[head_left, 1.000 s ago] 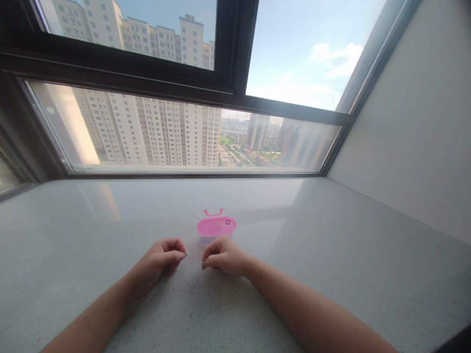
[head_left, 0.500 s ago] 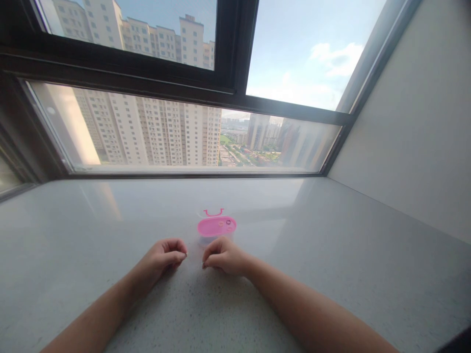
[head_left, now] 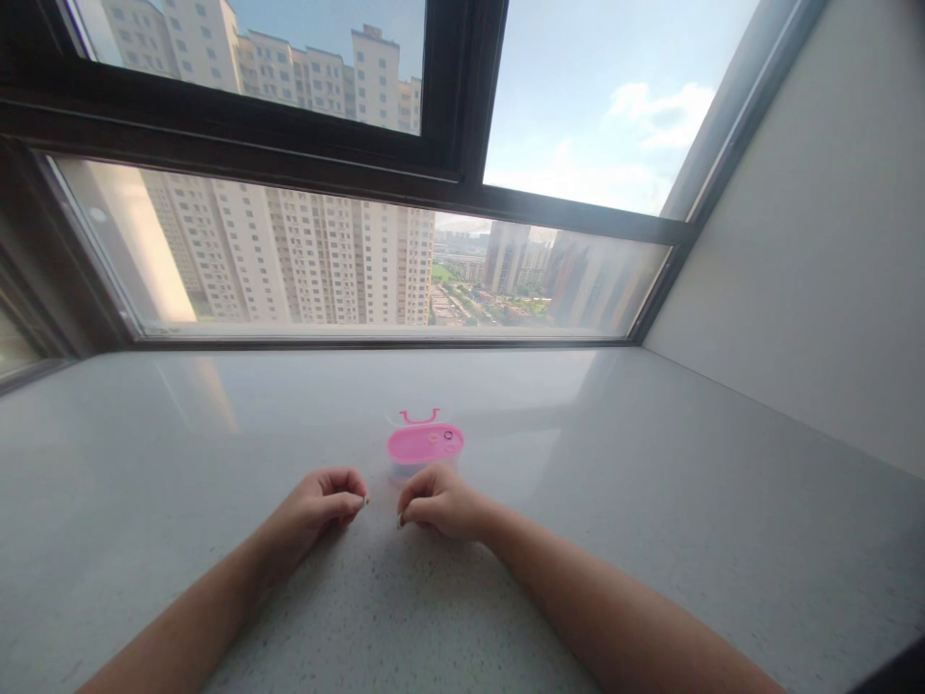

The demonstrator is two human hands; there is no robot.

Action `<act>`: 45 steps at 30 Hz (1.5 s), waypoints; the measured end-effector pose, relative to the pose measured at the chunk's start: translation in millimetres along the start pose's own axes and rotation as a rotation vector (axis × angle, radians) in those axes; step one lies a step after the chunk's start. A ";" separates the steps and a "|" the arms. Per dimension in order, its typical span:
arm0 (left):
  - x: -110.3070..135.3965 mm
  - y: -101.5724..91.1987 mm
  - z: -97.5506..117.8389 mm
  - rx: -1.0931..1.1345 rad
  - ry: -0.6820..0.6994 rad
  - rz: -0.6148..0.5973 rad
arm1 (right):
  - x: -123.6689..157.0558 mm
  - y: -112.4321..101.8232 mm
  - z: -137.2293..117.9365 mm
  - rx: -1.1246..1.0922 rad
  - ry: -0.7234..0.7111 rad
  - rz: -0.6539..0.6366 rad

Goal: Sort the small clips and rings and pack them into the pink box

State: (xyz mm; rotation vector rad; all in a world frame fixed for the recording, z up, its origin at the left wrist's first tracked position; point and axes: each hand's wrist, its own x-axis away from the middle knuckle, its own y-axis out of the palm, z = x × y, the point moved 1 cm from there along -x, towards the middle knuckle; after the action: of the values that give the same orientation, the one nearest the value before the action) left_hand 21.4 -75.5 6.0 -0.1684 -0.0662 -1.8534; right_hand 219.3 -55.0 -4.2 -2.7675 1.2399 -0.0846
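My left hand [head_left: 329, 496] is closed in a pinch, with a tiny pale bit showing at the fingertips, too small to name. Facing it across a small gap, my right hand [head_left: 437, 503] also pinches, and a small light-coloured bit shows at its fingertips. Just behind my right hand stands a small oval container with a pink tray-like top [head_left: 411, 445] and a see-through lower part, which my hand partly hides. On the pink top lie a dark ring [head_left: 449, 436] and a pale ring [head_left: 434, 439]. A curved pink handle [head_left: 420, 417] sticks up at its back.
The speckled white sill [head_left: 650, 520] spreads around both hands. A dark window frame [head_left: 376, 343] bounds it at the back, with tall buildings outside. On the right rises a plain white wall [head_left: 816, 260].
Both hands keep nearly the same place and pinch. The small bits at the fingertips show a little more clearly now. The container has not moved.
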 end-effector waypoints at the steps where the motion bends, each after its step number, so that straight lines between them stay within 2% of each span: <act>1: 0.1 0.0 0.1 0.000 -0.004 -0.002 | -0.1 0.0 0.3 -0.001 0.001 0.001; 38: -1.2 0.9 0.2 0.007 -0.012 -0.028 | -1.0 0.6 2.9 0.029 0.017 -0.021; 45: 2.1 2.7 6.2 -0.041 -0.029 -0.013 | -1.5 -0.3 4.8 0.041 0.044 -0.023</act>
State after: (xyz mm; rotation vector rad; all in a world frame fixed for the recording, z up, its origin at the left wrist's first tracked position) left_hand 23.9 -77.4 12.4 -0.2245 -0.0494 -1.8660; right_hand 219.0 -53.3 -8.9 -2.7593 1.2032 -0.1720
